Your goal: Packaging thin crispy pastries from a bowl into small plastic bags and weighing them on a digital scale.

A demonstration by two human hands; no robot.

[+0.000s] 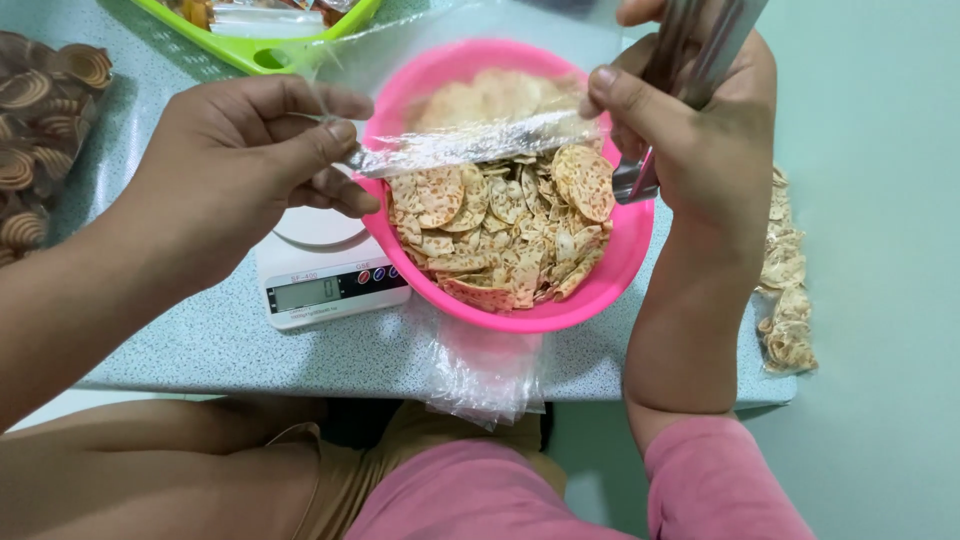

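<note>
The left hand (245,150) pinches one side of a clear plastic bag (470,110) between thumb and forefinger, and the right hand (700,130) grips the opposite side with its thumb while also clasping a metal scoop or tongs (690,60), whose exact kind cannot be told. The bag is stretched open between both hands, directly over a pink bowl (610,280) that sits on the table (230,340) near its front edge. The bowl is heaped with thin round crackers (500,225), pale with reddish flecks. Just left of the bowl, partly under the left hand, stands a small white kitchen scale (325,275) with a grey display and coloured buttons along its front. A stack of flat clear bags (485,375) hangs over the front edge below the bowl. At the left edge lies a packet of brown spiral biscuits (35,130); at the far edge is a green tray (255,45) holding wrapped packets. More pale crackers in clear wrap (790,290) lie along the right edge.
</note>
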